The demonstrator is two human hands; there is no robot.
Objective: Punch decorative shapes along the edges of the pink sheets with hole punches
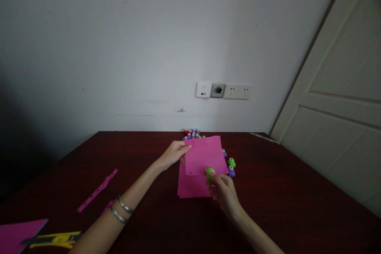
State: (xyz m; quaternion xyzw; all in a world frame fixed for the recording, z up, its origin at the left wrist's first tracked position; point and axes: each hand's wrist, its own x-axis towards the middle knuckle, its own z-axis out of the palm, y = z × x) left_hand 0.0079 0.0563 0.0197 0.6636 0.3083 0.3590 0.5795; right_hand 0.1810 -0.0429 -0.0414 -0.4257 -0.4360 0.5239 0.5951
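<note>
Yellow-handled, with a dark end pointing left, a cutter (55,239) lies at the lower left beside a pink-topped pad (18,235), both off to one side, probably so that they do not crowd the paper between the hands. Farther in, a pink strip (97,190) with cut-outs lies on the dark red table (149,218). The left hand (174,153) pinches the left edge of a pink sheet (205,154), thumb on top, seemingly to keep it raised and steady while its lower edge stays accessible. Below that sheet, more pink paper (193,187) shows. The right hand (225,196) grasps a green punch (209,174), its thumb on top, a grip that would suit pressing. That punch sits at the fingertips, against the sheet's lower edge right of centre, near small marks along the same edge; whether the paper is inside its slot I cannot tell. More small punches (231,162) stand just right of the sheet, likely for easy reach, and others (193,135) cluster behind it.
</note>
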